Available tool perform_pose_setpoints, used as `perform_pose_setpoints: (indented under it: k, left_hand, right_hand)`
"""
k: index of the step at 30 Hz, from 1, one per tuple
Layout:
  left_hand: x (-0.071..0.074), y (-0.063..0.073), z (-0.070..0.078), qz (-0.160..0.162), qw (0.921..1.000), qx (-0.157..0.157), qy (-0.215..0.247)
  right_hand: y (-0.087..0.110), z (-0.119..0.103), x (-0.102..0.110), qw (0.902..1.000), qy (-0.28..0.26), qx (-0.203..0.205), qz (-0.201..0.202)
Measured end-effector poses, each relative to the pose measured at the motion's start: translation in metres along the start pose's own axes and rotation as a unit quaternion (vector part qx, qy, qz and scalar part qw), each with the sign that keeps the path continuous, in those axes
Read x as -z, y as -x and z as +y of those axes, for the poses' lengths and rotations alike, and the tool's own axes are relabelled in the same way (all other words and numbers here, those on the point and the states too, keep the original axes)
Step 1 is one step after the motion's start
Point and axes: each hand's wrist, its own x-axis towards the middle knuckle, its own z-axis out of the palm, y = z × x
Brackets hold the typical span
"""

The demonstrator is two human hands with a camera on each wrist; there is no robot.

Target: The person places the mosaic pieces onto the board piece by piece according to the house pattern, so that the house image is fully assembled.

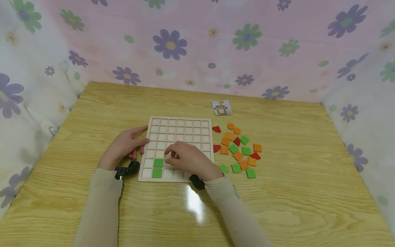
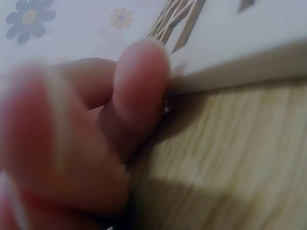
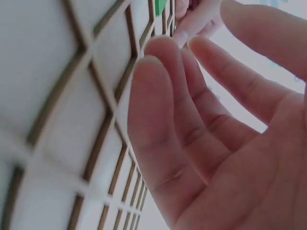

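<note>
A pale wooden grid board (image 1: 180, 130) lies on the table. Two green square tiles, an upper one (image 1: 158, 163) and a lower one (image 1: 156, 173), sit in neighbouring cells near its lower left corner. My left hand (image 1: 121, 145) is at the board's left side, thumb and index finger touching the edge, the other fingers bent below. In the left wrist view a fingertip (image 2: 142, 72) lies against the board's side. My right hand (image 1: 189, 157) hovers over the board's middle, just right of the green tiles. Its fingers (image 3: 153, 105) are loosely bent with nothing between them.
Right of the board lie scattered tiles: several orange squares (image 1: 238, 156), green squares (image 1: 246, 151), red quarter-circles (image 1: 217, 129) and two orange discs (image 1: 230, 126). A small printed pattern card (image 1: 222, 107) lies behind them. Flowered cloth (image 1: 203, 44) hangs around the table.
</note>
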Motion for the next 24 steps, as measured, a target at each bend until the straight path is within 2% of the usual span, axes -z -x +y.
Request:
perform_pose_setpoints:
  k: [11, 15, 24]
  left_hand:
    - [0.0, -0.001, 0.001, 0.0, 1.0, 0.003, -0.006]
    - [-0.001, -0.001, 0.0, -0.005, 1.0, 0.003, -0.003]
    - [-0.001, -0.001, -0.001, -0.005, 0.9999, 0.004, 0.008]
  right_hand:
    - [0.019, 0.024, 0.014, 0.9997, -0.003, -0.023, 0.003]
    - [0.027, 0.037, 0.018, 0.9988, -0.004, -0.049, 0.005]
    - [0.04, 0.066, 0.034, 0.9938, -0.068, -0.085, 0.025]
